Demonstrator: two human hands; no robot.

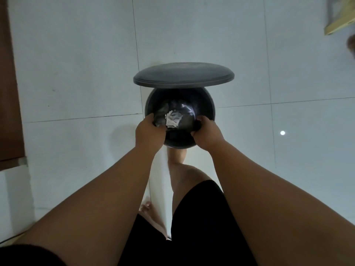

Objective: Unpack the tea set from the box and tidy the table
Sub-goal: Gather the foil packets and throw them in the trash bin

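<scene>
A round dark grey pedal bin (208,104) stands on the floor below me with its lid (183,74) raised. My left hand (148,131) and my right hand (206,134) reach over its near rim. Both grip a crumpled bundle of dark and clear plastic wrapping with white paper scraps (172,120), held over the bin's mouth. My foot (176,155) rests at the bin's near base, apparently on the pedal. Neither the tea set nor its box is in view.
The floor is pale glossy tile (76,64) with a light reflection at the right. A brown wooden panel (9,93) runs along the left edge. A yellowish piece of furniture (338,14) shows at the top right corner. My other foot (146,206) stands behind.
</scene>
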